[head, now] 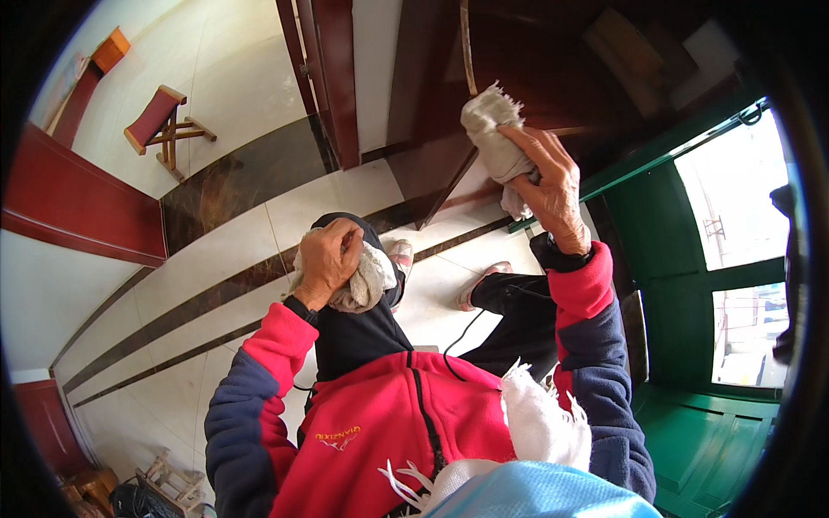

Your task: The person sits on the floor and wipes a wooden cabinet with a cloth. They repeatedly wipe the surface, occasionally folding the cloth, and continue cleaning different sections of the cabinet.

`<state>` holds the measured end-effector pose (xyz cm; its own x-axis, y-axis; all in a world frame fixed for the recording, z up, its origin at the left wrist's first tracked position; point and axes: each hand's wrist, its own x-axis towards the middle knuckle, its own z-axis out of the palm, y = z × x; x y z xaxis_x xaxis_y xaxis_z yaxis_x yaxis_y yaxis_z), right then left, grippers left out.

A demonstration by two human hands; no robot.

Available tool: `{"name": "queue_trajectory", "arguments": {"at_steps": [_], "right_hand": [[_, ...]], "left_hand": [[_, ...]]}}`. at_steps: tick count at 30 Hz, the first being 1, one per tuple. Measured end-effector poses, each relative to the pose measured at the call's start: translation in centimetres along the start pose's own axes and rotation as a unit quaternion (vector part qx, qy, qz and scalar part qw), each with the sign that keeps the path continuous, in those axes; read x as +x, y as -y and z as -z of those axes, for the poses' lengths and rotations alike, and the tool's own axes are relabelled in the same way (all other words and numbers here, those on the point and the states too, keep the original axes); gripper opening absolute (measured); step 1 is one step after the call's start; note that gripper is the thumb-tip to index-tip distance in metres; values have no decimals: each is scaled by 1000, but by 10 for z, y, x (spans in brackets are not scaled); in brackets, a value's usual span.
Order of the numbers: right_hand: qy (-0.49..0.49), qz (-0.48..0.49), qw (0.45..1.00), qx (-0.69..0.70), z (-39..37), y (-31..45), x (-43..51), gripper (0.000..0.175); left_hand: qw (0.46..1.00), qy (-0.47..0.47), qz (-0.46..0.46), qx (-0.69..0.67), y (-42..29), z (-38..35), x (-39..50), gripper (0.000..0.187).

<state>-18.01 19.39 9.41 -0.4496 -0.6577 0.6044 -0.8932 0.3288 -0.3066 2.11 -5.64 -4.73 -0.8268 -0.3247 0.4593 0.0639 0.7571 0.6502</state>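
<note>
My right hand (547, 184) grips a folded off-white cloth (495, 136) with frayed ends, its thumb and fingers spread along one side. That cloth is in front of a dark reddish-brown wooden surface (550, 71); whether they touch is hard to tell. On my bent left knee, my left hand (330, 259) is closed on a bunched greyish-white cloth (366, 285). A thin rod or cane (467, 48) runs up from behind the top of the right-hand cloth. Beneath my arms are black trousers (363, 333) and patterned shoes (479, 285).
At the upper left a folding stool (158, 123) with a red seat stands beyond a dark threshold (246, 181). A green door or window frame (673, 213) rises on the right. A reddish-brown door frame (330, 78) is ahead. Small wooden stools (171, 482) stand at the lower left.
</note>
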Motion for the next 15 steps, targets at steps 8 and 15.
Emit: {"name": "queue_trajectory", "arguments": {"at_steps": [8, 15], "right_hand": [[-147, -317, 937, 8, -4, -64, -1, 56], [-244, -142, 956, -77, -50, -34, -16, 62]], "left_hand": [[1000, -7, 11, -12, -2, -4, 2, 6], [999, 18, 40, -5, -4, -9, 2, 7]]}}
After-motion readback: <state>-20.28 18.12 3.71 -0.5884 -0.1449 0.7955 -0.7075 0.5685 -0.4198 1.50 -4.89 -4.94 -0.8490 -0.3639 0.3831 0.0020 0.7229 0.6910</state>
